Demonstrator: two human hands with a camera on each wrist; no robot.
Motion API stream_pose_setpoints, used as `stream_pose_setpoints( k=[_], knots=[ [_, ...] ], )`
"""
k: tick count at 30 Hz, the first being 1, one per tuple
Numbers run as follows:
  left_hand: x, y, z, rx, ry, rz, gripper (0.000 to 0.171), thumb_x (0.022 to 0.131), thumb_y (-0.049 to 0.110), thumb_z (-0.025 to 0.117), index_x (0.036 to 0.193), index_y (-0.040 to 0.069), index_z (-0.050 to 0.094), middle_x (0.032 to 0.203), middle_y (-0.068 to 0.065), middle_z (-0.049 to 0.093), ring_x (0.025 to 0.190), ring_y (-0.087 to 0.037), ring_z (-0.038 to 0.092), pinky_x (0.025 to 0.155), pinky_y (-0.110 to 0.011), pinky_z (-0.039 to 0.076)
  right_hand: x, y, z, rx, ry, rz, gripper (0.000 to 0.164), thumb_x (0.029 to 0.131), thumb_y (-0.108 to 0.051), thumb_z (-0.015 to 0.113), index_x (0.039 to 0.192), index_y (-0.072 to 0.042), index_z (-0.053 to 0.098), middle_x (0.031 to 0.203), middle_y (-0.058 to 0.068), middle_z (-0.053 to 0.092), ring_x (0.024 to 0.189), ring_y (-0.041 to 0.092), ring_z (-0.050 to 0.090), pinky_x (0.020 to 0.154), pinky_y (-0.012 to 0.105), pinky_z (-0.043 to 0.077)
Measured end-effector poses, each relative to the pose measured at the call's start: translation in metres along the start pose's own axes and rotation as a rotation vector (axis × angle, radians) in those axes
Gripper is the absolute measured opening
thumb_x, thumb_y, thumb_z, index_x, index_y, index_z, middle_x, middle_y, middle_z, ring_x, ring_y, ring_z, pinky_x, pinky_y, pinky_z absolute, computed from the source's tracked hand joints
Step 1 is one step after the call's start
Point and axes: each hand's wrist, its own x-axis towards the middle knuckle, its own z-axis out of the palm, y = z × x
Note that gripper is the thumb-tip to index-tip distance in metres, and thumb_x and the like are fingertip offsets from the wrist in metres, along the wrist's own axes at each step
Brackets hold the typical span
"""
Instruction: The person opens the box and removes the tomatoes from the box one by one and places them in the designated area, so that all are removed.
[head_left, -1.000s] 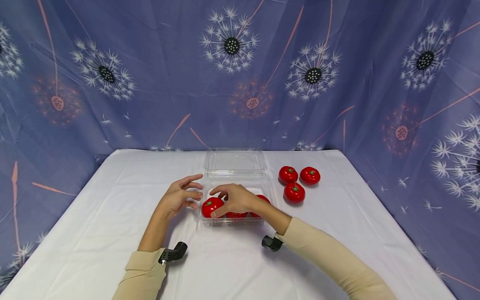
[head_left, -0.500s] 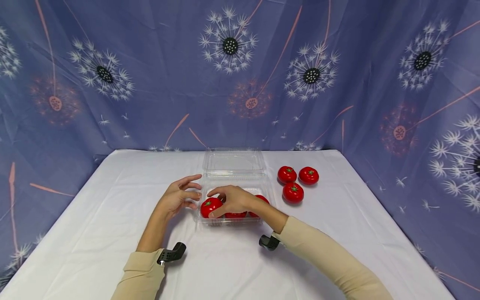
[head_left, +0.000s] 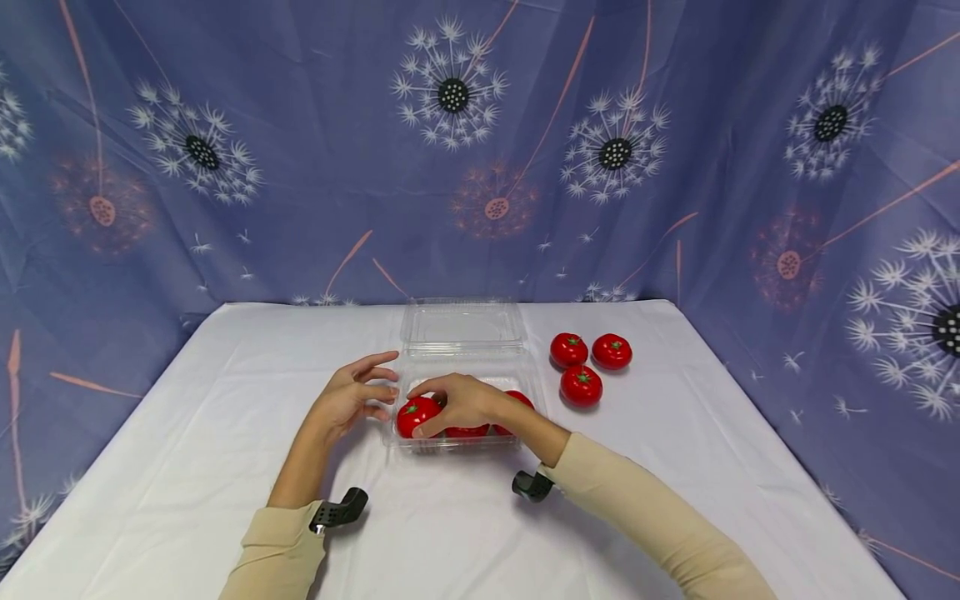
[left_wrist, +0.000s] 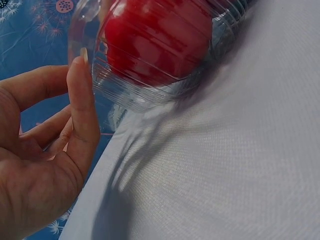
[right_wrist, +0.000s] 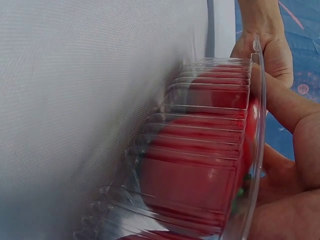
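Observation:
A clear plastic clamshell container (head_left: 531, 379) stands with its lid raised at the back. Three red tomatoes with green stem tops sit along its front. Around the leftmost tomato (head_left: 414, 415) my right hand (head_left: 467, 402) curls, thumb at the front and fingers behind. That hand partly covers the middle tomato (head_left: 467, 432) and the right-hand tomato (head_left: 519, 398). My left hand (head_left: 347, 402) is beside the container's left wall, fingers loosely bent and holding nothing. In the left wrist view, a fingertip (left_wrist: 79, 61) lies right at the clear rim.
Three more tomatoes lie grouped on the white cloth to the right: one at the back left (head_left: 568, 350), one at the back right (head_left: 612, 352) and one in front (head_left: 581, 387). A blue dandelion-print curtain (head_left: 330, 150) surrounds the table. Each wrist carries a black camera mount.
The whole head view has shifted slightly, so everything sits a little further left. Both hands keep nearly the same pose around the container and the leftmost tomato.

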Motion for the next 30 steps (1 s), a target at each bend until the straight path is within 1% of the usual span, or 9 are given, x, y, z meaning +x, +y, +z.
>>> stream_pose_setpoints(
  k=[9, 14, 22, 30],
  knots=[
    [0.0004, -0.0006, -0.0007, -0.001, 0.003, -0.004, 0.074, 0.087, -0.003, 0.07, 0.154, 0.004, 0.041, 0.122, -0.017, 0.059, 0.08, -0.018, 0.068, 0.06, -0.029, 0.062, -0.0002, 0.0, 0.0003, 0.008, 0.013, -0.01, 0.062, 0.08, -0.041, 0.085, 0.137, -0.026, 0.066, 0.119, 0.0, 0.071, 0.104, 0.012, 0.065, 0.093, 0.032, 0.055],
    [0.0008, -0.0006, -0.0011, 0.002, 0.003, -0.005, 0.074, 0.086, -0.003, 0.07, 0.154, 0.005, 0.041, 0.122, -0.018, 0.058, 0.082, -0.02, 0.068, 0.061, -0.03, 0.062, 0.0005, 0.0003, 0.0005, 0.024, 0.026, -0.012, 0.059, 0.079, -0.039, 0.086, 0.134, -0.027, 0.068, 0.114, -0.001, 0.072, 0.1, 0.012, 0.065, 0.09, 0.031, 0.056],
    [0.0003, -0.0011, -0.0004, 0.0, 0.002, 0.005, 0.073, 0.087, -0.003, 0.069, 0.154, 0.003, 0.04, 0.122, -0.019, 0.058, 0.08, -0.018, 0.067, 0.06, -0.03, 0.062, 0.0017, 0.0006, 0.001, 0.04, 0.043, -0.002, 0.057, 0.078, -0.036, 0.088, 0.131, -0.027, 0.07, 0.108, -0.002, 0.072, 0.096, 0.011, 0.064, 0.086, 0.031, 0.056],
    [0.0005, -0.0015, -0.0006, 0.006, 0.002, 0.008, 0.073, 0.086, -0.002, 0.07, 0.153, 0.004, 0.041, 0.122, -0.02, 0.057, 0.079, -0.019, 0.067, 0.06, -0.03, 0.062, 0.0036, 0.0018, 0.0008, 0.046, 0.049, 0.005, 0.057, 0.075, -0.038, 0.089, 0.128, -0.026, 0.072, 0.105, -0.003, 0.072, 0.095, 0.011, 0.064, 0.085, 0.032, 0.056]
  ],
)
